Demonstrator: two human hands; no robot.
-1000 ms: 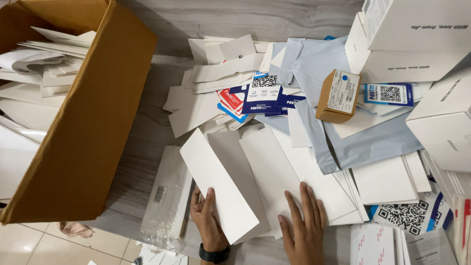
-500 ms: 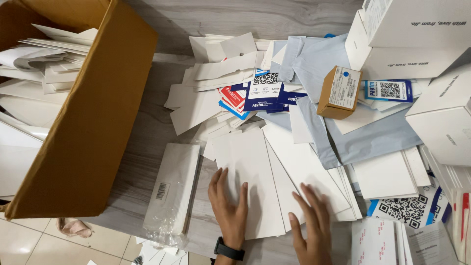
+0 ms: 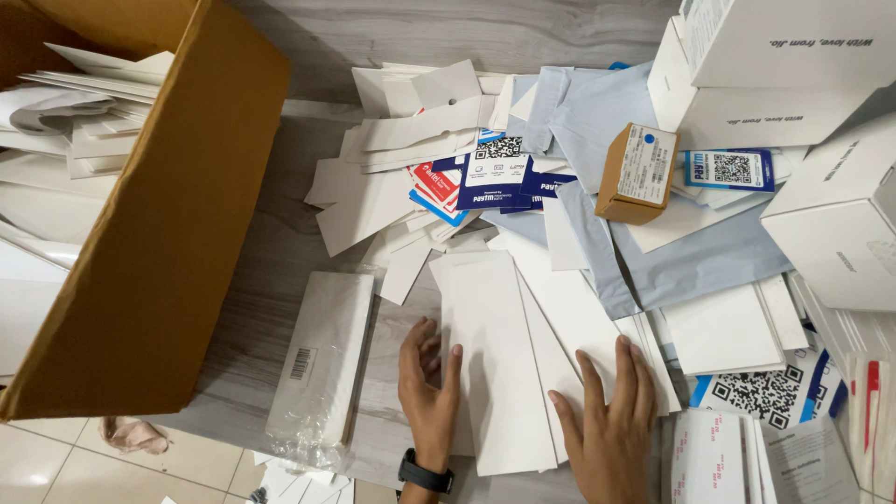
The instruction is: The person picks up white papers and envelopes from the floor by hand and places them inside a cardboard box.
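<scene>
Pressing flat on a fanned stack of white cards [image 3: 499, 364] at the lower middle of the frame, the left hand [image 3: 427, 387] and right hand [image 3: 607, 415] lie open, gripping nothing. The stack looks only partly squared; loose cards [image 3: 392, 177] stay scattered on the table [image 3: 280, 252], beside a cardboard box [image 3: 177, 215] at left.

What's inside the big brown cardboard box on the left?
The cardboard box holds a loose heap of white paper sheets and card pieces. Its near wall hides whatever lies deeper, so the bottom cannot be seen.
</scene>
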